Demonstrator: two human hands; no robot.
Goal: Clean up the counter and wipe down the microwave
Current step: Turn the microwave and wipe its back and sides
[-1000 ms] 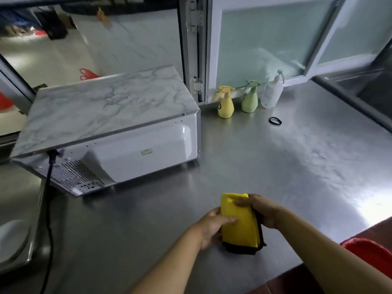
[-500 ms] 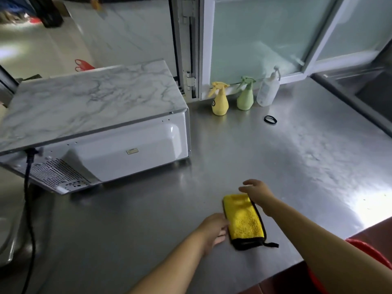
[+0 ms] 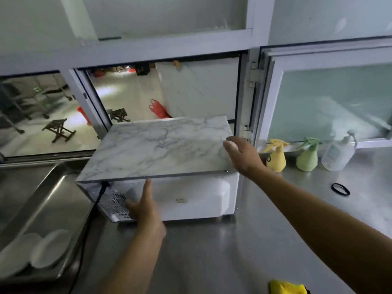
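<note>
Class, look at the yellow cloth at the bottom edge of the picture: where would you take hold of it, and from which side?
Pinch the yellow cloth at its upper edge, coming straight down from above. It lies flat on the steel counter, so nothing can slide beneath, and its lower part is out of frame.

Left grip (image 3: 146, 211) reaching forward, fingers straight (index extended), right grip (image 3: 244, 155) outstretched, fingers spread

One microwave (image 3: 161, 166), one yellow cloth (image 3: 287, 287), three bottles (image 3: 307, 158), two plates (image 3: 48, 249), one black ring (image 3: 340, 189).
</note>
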